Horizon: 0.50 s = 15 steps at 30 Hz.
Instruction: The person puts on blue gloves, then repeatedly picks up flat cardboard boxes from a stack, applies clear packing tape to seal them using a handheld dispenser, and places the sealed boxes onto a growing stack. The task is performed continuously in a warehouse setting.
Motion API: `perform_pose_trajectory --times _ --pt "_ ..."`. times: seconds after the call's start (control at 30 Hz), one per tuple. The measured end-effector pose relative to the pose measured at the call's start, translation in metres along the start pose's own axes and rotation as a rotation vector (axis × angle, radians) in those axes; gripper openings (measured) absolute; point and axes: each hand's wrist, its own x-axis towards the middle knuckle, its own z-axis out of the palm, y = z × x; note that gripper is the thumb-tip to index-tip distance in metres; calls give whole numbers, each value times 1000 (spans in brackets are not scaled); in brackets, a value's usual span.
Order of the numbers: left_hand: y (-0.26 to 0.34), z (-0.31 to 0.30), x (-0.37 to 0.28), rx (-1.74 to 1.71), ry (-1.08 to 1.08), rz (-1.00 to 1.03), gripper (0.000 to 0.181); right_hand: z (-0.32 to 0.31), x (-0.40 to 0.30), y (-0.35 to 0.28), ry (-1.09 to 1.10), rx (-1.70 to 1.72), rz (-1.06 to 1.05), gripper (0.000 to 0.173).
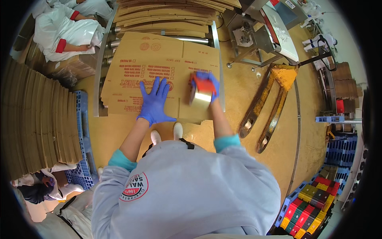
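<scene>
Flattened printed cardboard cartons (167, 53) lie in front of me on a roller conveyor (191, 39). My left hand (154, 101), in a blue glove, rests with spread fingers on the printed face of the top carton. In my right hand (212, 85), also blue-gloved, is a red tape dispenser (206, 84) with a wide roll of packing tape (200, 100), partly blurred, at the right part of the carton. Whether the tape touches the cardboard I cannot tell.
More flat cartons (164, 15) are piled farther along the conveyor. Tall cardboard stacks (38, 119) stand at left by a blue pallet (85, 134). A yellow pallet jack (282, 80) is at right, colored crates (307, 206) at lower right. Other people in white sit at upper left.
</scene>
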Motion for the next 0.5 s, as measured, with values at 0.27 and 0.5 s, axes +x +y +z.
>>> perform_pose_trajectory --times 0.27,0.5 --pt "-3 2 4 -13 26 -1 119 13 -60 0 -89 -914 -420 23" --pt "-1 10 4 58 55 14 122 36 -15 -62 -633 -604 281 21"
